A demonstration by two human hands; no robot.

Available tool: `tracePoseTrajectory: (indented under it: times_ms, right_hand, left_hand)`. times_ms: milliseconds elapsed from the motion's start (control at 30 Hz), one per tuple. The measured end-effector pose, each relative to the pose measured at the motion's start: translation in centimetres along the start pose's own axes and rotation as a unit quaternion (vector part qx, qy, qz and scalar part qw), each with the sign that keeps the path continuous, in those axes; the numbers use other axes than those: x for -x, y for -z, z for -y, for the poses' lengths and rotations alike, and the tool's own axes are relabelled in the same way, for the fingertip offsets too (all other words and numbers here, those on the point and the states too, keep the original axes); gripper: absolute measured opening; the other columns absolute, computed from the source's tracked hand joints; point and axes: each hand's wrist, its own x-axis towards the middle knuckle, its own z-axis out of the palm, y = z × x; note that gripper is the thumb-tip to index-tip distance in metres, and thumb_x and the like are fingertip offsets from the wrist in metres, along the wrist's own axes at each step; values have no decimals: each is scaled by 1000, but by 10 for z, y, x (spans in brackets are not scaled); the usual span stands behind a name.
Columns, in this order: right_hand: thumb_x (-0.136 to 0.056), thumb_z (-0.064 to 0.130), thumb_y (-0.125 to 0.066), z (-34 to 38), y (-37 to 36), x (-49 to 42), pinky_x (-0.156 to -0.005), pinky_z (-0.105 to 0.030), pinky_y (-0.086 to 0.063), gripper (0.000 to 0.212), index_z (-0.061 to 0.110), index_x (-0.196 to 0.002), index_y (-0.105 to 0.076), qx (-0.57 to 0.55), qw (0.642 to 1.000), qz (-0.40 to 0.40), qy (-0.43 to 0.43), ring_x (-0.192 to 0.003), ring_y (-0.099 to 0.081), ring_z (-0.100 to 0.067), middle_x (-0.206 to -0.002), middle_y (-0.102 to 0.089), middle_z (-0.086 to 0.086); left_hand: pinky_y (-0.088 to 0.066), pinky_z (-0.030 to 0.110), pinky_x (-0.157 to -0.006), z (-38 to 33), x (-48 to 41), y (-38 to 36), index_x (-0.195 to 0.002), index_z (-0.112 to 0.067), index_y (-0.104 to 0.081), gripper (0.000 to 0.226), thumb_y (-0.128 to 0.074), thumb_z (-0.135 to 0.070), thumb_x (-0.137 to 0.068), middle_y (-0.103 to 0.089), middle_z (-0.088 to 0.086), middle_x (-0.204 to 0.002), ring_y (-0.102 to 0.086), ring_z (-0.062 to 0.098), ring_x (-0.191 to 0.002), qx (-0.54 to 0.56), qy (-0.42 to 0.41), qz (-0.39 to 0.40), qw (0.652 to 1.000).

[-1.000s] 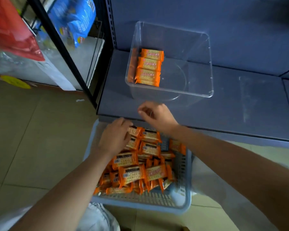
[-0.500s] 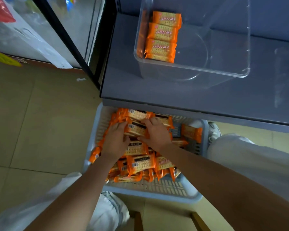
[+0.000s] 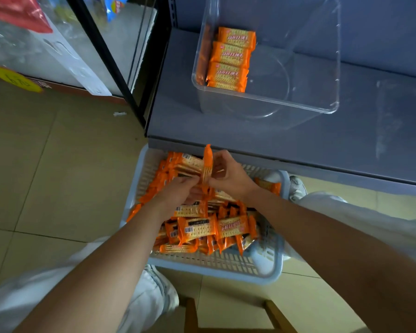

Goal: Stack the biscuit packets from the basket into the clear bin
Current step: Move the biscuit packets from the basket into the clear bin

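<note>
A pale blue basket [image 3: 262,265] on the floor holds several orange biscuit packets [image 3: 197,228] in a loose heap. Above the heap one orange packet [image 3: 207,162] stands on edge, pinched from both sides. My left hand [image 3: 178,191] holds its lower part and my right hand [image 3: 228,175] grips it from the right. The clear bin [image 3: 322,102] stands on the grey shelf beyond. Inside it, a stack of orange packets [image 3: 228,61] lies against its left wall.
The grey shelf [image 3: 346,145] runs across the right, its front lip over the basket's far edge. A black upright post [image 3: 106,58] and a glass-fronted case stand at left. Tiled floor [image 3: 46,164] lies left of the basket. A wooden stool frame [image 3: 226,316] is under me.
Both hands went down into the basket's heap, then rose together with one packet now held upright between them. The camera has tilted down and nearer.
</note>
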Motion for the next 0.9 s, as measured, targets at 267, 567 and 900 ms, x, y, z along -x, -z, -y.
tracePoseTrajectory:
  times_ms: [267,567,900]
  right_hand:
    - [-78,10,-77,14,15,11,-86,-29,-56,58,17,-126,-46,-113,993,-30,-15,-104,-63,-14,-116,-61,-3]
    - [-82,16,-74,-8,11,9,-86,-27,-53,36,19,-116,-60,26,997,9,-73,-97,-62,-13,-108,-64,2]
    - [-79,28,-75,-60,-25,-2,-93,-37,-50,65,21,-137,-44,387,921,19,-44,-118,-51,-23,-130,-49,-4]
  left_hand:
    - [-52,28,-78,-9,6,5,-97,-15,-66,12,-61,-26,-92,-69,2,-91,-64,14,-83,154,1,-83,985]
    - [-57,22,-67,9,10,20,-93,-14,-64,4,-62,-17,-92,-69,8,-98,-67,19,-80,125,3,-128,984]
    - [-55,45,-79,37,-12,31,-93,-10,-63,14,-66,-24,-90,-66,7,-78,-65,29,-75,-17,-26,-245,969]
